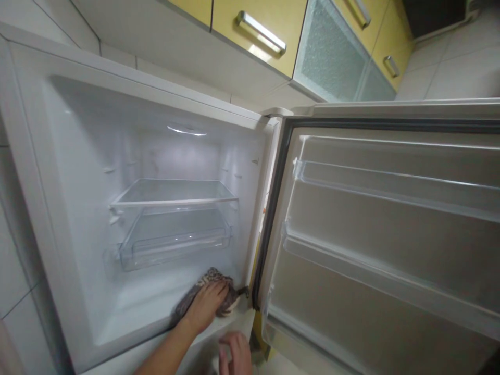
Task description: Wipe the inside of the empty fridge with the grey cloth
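Two hands in view. Right hand (236,351) is nearest, in front of the fridge (86,182) below the opening, cut off by the bottom edge; fingers bent, can't tell if they hold anything. Left hand (209,302) reaches into the fridge, fingers bent over and grasping the cloth (233,299).

Cloth: 1x, dark with pale pattern, bunched on the compartment floor by the front edge, hinge-side corner.

Door: 1x (390,234), swung open to the right, dark seal along its edge. Clear racks on it: 3x visible, top (390,187), middle (371,276), bottom (289,338) partly out of frame.

Fridge contents: the cloth, plus 1x clear drawer (179,247) and, above it, 1x glass shelf (175,191), both set well back. 1x light (186,130) in the ceiling.

Beyond/above: yellow cabinets (273,15), 3x metal handles (263,34) visible, 2x frosted glass panels (332,52) at an angle. Pale tiled wall (469,73) past those.
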A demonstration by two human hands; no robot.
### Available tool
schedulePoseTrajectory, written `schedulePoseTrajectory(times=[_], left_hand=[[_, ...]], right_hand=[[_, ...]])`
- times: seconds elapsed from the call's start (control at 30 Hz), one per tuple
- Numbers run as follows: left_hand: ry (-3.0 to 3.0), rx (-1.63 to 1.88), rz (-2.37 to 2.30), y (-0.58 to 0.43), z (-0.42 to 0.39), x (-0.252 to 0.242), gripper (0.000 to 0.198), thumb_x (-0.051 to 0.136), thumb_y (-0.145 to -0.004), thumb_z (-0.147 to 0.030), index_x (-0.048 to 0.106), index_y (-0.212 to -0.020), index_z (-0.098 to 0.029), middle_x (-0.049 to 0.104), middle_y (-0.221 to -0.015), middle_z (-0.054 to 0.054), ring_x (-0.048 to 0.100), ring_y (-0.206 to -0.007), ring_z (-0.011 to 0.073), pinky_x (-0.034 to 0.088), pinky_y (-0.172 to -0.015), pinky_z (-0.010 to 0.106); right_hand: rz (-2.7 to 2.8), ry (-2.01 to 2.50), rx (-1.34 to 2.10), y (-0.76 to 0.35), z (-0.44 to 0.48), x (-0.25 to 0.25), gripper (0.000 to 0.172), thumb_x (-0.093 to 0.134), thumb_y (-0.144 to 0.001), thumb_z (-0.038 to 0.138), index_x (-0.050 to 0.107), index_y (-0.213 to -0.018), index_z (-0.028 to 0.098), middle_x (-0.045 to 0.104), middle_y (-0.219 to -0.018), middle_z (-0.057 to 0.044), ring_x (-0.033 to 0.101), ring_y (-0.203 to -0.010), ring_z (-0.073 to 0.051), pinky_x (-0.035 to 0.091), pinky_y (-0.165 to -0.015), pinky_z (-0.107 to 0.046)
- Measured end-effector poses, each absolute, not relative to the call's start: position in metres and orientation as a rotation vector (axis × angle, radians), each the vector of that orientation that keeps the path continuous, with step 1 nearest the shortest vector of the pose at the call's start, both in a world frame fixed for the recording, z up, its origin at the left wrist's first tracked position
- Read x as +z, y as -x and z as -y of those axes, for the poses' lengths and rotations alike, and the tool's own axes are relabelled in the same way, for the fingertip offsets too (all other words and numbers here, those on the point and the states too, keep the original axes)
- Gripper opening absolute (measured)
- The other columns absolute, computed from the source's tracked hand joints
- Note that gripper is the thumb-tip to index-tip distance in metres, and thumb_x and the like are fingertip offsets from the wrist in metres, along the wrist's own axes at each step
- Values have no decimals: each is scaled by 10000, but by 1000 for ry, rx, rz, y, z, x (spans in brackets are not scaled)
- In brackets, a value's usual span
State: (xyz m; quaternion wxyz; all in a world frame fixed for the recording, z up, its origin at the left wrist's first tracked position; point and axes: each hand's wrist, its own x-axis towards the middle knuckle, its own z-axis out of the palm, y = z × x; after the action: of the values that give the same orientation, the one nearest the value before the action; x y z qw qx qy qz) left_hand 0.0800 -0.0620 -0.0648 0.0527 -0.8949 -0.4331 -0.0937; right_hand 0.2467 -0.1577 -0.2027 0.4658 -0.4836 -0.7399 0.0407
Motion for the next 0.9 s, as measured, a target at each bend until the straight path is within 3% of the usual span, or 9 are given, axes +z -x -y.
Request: schedulePoseTrajectory(times=[0.1,0.23,0.4,0.47,0.63,0.8,0.9], left_hand=[[2632,-286,1647,-40,80,-66,767,565,-820,-66,551,-1567,-241,544,-1637,112,508,-1512,295,357,-1293,479],[2397,-267,2024,20,108,-64,770,617,-842,-245,508,-1603,-269,479,-1687,110,400,-1584,338,231,-1336,576],[2078,-238,2297,77,123,-65,818,584,-934,-540,469,-1617,-104,439,-1682,238,408,-1572,399,252,-1324,570],[2089,-298,2326,88,115,-64,834,538,-955,-641,492,-1604,-120,456,-1675,225,426,-1565,385,254,-1328,543],[2293,-465,2248,69,71,-55,648,505,-1002,-514,578,-1535,-153,551,-1611,198,509,-1509,373,362,-1280,550],[2595,-558,1948,-1,49,-60,629,596,-941,-402,588,-1533,-189,557,-1624,119,499,-1525,281,316,-1327,432],[2701,-597,1825,-11,63,-65,697,661,-882,-365,569,-1554,-203,528,-1649,103,487,-1534,273,294,-1340,411]], right_hand=[[1780,1278,158,-225,120,-141,373,382,-1089,279,651,-1345,308,709,-1302,-96,676,-1236,-254,562,-1070,-414],[1917,1557,142,-197,46,-82,492,418,-1038,185,633,-1480,170,641,-1500,-156,588,-1419,-259,436,-1234,-428],[2194,1627,147,-177,-5,-80,559,484,-1067,346,555,-1581,139,460,-1675,-159,424,-1573,-301,353,-1288,-474],[2231,1583,91,-175,-9,-89,561,459,-1081,386,550,-1591,172,434,-1696,-136,394,-1591,-305,324,-1299,-492],[2172,1573,7,-176,-9,-102,563,425,-1076,339,527,-1610,195,446,-1695,-109,397,-1585,-280,287,-1310,-476],[2164,1578,29,-180,-11,-102,632,412,-1010,186,480,-1638,163,489,-1668,-106,423,-1560,-245,248,-1324,-429],[2183,1607,56,-182,-11,-101,651,410,-1006,169,448,-1655,150,490,-1665,-120,436,-1549,-257,250,-1319,-436]])
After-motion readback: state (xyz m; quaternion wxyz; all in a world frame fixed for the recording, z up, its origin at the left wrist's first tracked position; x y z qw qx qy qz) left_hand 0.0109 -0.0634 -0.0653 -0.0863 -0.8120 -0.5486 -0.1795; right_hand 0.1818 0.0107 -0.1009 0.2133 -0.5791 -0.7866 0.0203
